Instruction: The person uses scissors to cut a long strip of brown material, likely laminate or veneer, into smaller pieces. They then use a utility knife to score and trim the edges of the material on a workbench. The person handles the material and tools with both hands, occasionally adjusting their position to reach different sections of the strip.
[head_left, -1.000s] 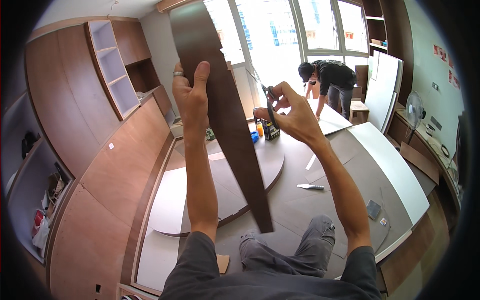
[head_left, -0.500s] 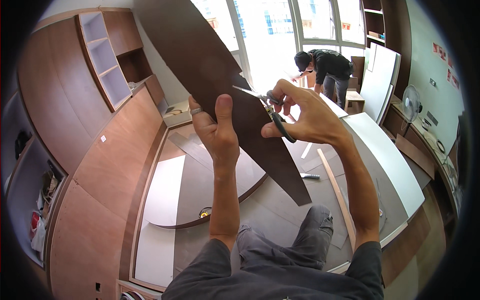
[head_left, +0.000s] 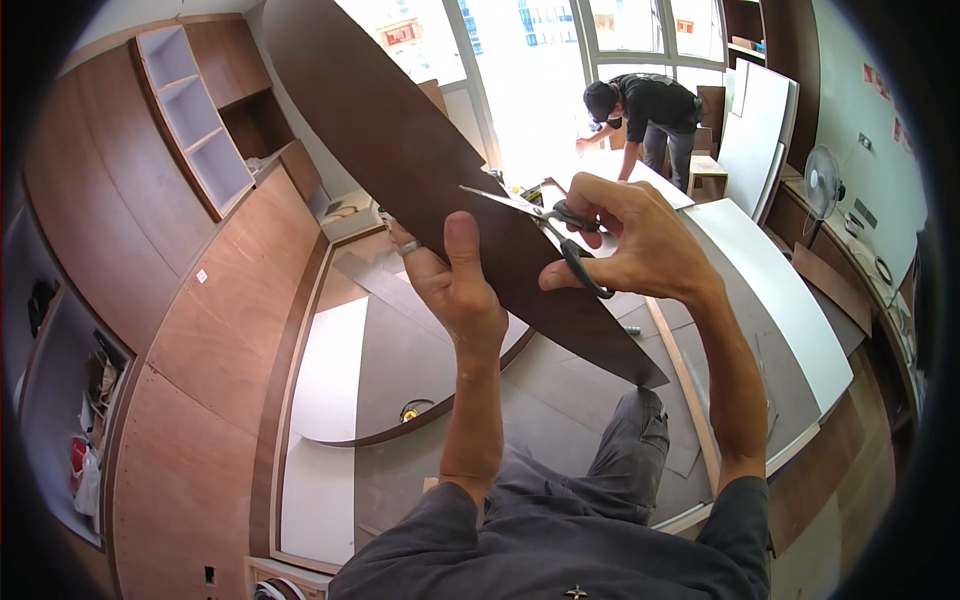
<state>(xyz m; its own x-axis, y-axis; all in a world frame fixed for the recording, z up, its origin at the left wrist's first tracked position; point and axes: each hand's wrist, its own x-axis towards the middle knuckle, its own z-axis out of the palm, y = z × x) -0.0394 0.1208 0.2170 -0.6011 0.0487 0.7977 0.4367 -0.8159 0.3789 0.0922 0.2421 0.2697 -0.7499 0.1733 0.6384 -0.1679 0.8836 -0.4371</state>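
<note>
L hand (head_left: 455, 290) is clamped on the lower edge of a long dark brown laminate sheet (head_left: 400, 170), thumb up across the near face, the other fingers hidden behind it. That keeps the thin strip raised in front of the chest and stiff enough to cut, prob. why it is gripped just beside the cut line and not out at an end. The sheet runs from upper left, near the window, down to a sharp point at lower right, above the knee. R hand (head_left: 640, 240) has its fingers through the black loops of a pair of scissors (head_left: 545, 225); blades part open, tips pointing left w/ the sheet edge between them, so the fingers are closed on the handles, not squeezed fully. Cutting happens in the air, no worktop under it. Below, on the floor: a curved white panel (head_left: 330, 380) w/ a brown edge, a grey curved board over it, and a small yellow-black tape measure (head_left: 411, 409). To the right a long white board (head_left: 780, 290) and a narrow wood strip (head_left: 690, 380) lie close to the leg, so little room on that side. Left: brown wall panels w/ an open shelf unit (head_left: 195, 120). Another person (head_left: 650, 110) in black bends over near the window, well apart; a fan (head_left: 822, 185) stands far right.
</note>
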